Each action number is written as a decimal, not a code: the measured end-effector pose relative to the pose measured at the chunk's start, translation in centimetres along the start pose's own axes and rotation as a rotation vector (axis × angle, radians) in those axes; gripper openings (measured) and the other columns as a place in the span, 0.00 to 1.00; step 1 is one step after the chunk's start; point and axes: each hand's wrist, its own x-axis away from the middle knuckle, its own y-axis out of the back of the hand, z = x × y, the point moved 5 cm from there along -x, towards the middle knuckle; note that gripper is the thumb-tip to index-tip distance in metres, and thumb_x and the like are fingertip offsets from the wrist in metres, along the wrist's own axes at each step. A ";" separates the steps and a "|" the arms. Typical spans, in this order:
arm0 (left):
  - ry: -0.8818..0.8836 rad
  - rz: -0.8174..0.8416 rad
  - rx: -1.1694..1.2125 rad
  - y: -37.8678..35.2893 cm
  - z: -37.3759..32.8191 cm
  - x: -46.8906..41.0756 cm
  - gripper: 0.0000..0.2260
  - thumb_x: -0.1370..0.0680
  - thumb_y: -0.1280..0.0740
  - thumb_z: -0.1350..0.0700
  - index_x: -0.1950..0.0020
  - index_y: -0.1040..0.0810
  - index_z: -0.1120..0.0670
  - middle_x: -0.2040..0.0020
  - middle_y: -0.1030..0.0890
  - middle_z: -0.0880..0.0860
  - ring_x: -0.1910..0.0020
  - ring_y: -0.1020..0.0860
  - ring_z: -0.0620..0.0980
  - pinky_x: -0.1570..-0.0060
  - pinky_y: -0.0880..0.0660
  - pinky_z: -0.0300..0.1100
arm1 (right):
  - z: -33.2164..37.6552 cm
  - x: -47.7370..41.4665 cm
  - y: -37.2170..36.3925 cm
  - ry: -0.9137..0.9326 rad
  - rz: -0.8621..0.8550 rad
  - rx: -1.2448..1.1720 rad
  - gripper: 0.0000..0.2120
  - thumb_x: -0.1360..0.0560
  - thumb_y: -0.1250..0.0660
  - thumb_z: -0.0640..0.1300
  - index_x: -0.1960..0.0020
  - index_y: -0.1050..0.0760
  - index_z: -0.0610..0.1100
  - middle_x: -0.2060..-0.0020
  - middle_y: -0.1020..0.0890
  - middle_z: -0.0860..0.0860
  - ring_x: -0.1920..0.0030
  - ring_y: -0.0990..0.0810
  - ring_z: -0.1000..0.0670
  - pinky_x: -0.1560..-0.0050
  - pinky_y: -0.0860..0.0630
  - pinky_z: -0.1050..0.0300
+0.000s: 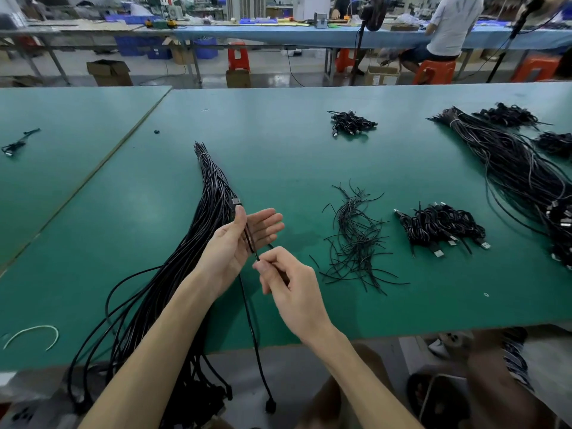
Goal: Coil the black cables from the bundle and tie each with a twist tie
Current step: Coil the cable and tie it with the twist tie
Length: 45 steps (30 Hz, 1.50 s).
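A long bundle of black cables (208, 193), bound near its far end, lies on the green table (294, 156) and spills over the near edge. My left hand (238, 243) is held palm up over the bundle with fingers straight; its thumb pins one black cable (251, 329) against the palm, the USB plug (236, 201) sticking out above the thumb. My right hand (288, 286) pinches the same cable just below the left palm. The cable's other end hangs below the table edge. A loose pile of black twist ties (356, 243) lies to the right of my hands.
Piles of coiled, tied cables lie at right (439, 226) and farther back (353, 122). A second big bundle (510, 162) runs along the right side. A white tie (32, 332) and a stray cable (17, 144) lie at left. A person sits at the far bench.
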 end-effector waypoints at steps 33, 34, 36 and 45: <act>-0.061 0.064 -0.120 -1.0 -1.3 1.5 0.27 0.18 0.38 0.42 0.74 0.37 0.51 0.76 0.41 0.50 0.77 0.45 0.46 0.76 0.45 0.37 | -1.9 -0.3 0.5 -0.329 -0.070 -0.061 0.09 0.15 0.39 0.43 0.52 0.23 0.46 0.68 0.20 0.53 0.72 0.25 0.56 0.67 0.27 0.63; -0.145 0.021 -0.265 -1.2 -1.3 1.6 0.27 0.18 0.37 0.43 0.75 0.36 0.52 0.76 0.40 0.51 0.77 0.44 0.47 0.76 0.44 0.37 | -2.0 -0.3 0.6 -0.336 -0.081 -0.067 0.07 0.15 0.39 0.43 0.49 0.24 0.47 0.67 0.19 0.52 0.71 0.24 0.55 0.66 0.27 0.63; -0.293 0.003 -0.513 -1.7 -1.2 2.0 0.27 0.17 0.38 0.43 0.75 0.34 0.51 0.77 0.35 0.51 0.78 0.40 0.47 0.75 0.41 0.36 | -2.3 -0.4 0.6 -0.360 -0.085 -0.101 0.05 0.15 0.40 0.42 0.45 0.26 0.49 0.62 0.16 0.50 0.69 0.21 0.55 0.65 0.27 0.63; -0.773 0.026 -1.371 -3.1 -0.5 2.9 0.18 0.15 0.41 0.50 0.59 0.22 0.57 0.63 0.26 0.44 0.65 0.27 0.45 0.63 0.28 0.38 | -1.6 -0.7 0.9 -0.251 -0.173 0.115 0.10 0.17 0.39 0.34 0.43 0.28 0.48 0.51 0.18 0.53 0.52 0.19 0.59 0.53 0.25 0.69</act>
